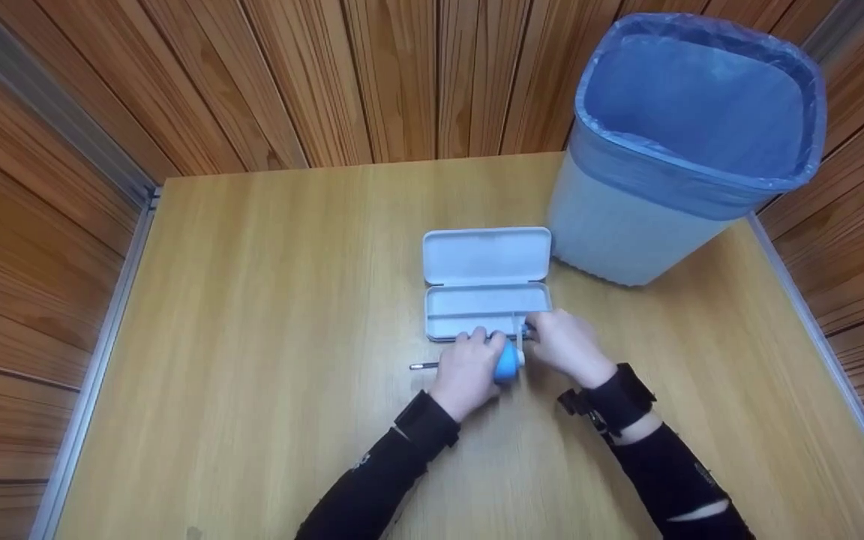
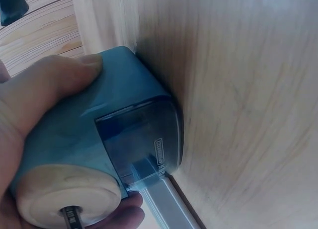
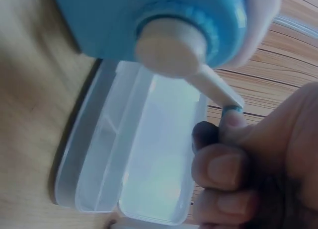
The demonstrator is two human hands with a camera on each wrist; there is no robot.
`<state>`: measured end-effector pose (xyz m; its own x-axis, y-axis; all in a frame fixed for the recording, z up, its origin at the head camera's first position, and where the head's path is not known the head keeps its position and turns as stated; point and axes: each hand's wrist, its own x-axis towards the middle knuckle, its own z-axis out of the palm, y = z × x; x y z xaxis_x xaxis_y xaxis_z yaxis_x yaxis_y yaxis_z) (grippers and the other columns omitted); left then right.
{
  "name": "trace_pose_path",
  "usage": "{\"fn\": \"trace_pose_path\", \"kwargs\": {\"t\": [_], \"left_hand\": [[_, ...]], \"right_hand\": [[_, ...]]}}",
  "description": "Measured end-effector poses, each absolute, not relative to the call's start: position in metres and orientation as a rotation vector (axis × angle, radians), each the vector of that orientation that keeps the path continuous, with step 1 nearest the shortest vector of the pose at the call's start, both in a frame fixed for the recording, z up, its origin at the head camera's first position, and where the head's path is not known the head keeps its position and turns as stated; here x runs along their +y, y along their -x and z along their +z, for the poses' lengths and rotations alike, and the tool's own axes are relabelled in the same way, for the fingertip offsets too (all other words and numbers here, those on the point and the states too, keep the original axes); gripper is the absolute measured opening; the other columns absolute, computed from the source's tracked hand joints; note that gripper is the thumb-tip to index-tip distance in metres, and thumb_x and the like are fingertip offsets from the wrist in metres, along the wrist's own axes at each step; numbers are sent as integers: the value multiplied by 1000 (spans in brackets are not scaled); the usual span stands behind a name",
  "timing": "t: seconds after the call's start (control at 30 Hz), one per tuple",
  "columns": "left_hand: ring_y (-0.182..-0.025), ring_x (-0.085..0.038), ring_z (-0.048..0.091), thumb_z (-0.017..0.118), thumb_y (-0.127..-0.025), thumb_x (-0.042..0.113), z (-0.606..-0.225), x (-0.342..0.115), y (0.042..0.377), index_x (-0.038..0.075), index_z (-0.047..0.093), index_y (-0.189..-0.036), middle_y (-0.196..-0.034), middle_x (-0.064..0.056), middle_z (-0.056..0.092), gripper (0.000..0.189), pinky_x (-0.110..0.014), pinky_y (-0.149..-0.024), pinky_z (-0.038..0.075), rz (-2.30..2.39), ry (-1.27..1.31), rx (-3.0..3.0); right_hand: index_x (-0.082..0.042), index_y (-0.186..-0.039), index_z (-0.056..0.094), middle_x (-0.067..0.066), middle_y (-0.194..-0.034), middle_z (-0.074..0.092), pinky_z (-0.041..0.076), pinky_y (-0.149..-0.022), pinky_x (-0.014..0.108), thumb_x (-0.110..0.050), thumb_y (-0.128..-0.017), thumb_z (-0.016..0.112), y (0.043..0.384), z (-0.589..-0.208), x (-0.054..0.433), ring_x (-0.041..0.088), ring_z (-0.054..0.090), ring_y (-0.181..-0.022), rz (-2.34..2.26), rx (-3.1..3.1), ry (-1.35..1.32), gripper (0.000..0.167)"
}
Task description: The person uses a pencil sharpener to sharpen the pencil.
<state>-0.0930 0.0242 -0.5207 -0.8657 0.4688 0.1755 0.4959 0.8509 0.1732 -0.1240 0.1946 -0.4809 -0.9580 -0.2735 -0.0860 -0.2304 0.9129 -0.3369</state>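
Observation:
My left hand (image 1: pixel 467 375) grips a blue crank pencil sharpener (image 1: pixel 507 363), its thumb across the top in the left wrist view. A dark pencil (image 1: pixel 422 366) sticks out of the sharpener's left end, through the round pale pencil holder (image 2: pixel 102 199). On the other side, my right hand (image 1: pixel 568 346) pinches the knob of the white crank (image 3: pixel 211 85) between thumb and curled fingers. Just behind the sharpener lies an open white pencil case (image 1: pixel 487 256), lid laid back, with a divided tray facing me. The pencil's tip is hidden inside the sharpener.
A tall white bin (image 1: pixel 612 225) with a blue liner (image 1: pixel 694 97) stands at the table's back right, close beside the pencil case. Wooden plank walls (image 1: pixel 394 75) rise behind and at both sides of the light wood table (image 1: pixel 267 322).

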Motion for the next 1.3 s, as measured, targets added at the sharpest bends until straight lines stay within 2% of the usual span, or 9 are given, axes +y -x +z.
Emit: {"fn": "trace_pose_path", "kwargs": {"t": [0.13,0.37,0.57,0.8,1.1,1.3], "left_hand": [[-74,-22,62,93,-59,39,-521,24,93,14,61,-111,-95,-6,68,65,-33,-54,53,-326,762,-2907],[-76,-23,63,93,-60,40,-522,25,93,13,61,-113,-98,-6,68,68,-34,-57,54,-333,761,-2909],[-78,-23,65,93,-60,41,-521,26,93,13,61,-116,-100,-7,69,70,-34,-60,56,-331,759,-2906],[-76,-23,64,93,-59,40,-522,26,93,13,61,-112,-98,-6,68,68,-34,-57,55,-326,748,-2897],[-76,-23,64,93,-59,40,-523,25,95,12,60,-109,-97,-6,68,66,-34,-59,56,-324,742,-2898],[-75,-21,64,93,-59,43,-523,27,93,13,60,-108,-97,-4,68,66,-32,-57,55,-290,733,-2887]], "right_hand": [[-7,-72,59,5,-64,55,36,-49,31,-1,-76,64,131,-487,190,21,50,-58,-420,2909,321,9],[-8,-72,57,2,-64,46,33,-51,29,-3,-82,62,137,-503,187,19,44,-59,-380,2835,298,12],[-9,-69,55,0,-63,42,31,-50,28,-2,-83,60,134,-511,188,18,41,-58,-376,2844,316,16],[-6,-72,59,1,-63,44,33,-52,28,-1,-85,58,130,-519,188,17,41,-58,-396,2819,319,14],[-6,-69,59,12,-69,63,47,-52,42,2,-79,59,121,-530,187,24,53,-59,-340,2913,431,12],[-8,-68,57,10,-70,62,46,-54,37,1,-81,59,113,-534,189,20,51,-60,-406,2909,400,16]]}}
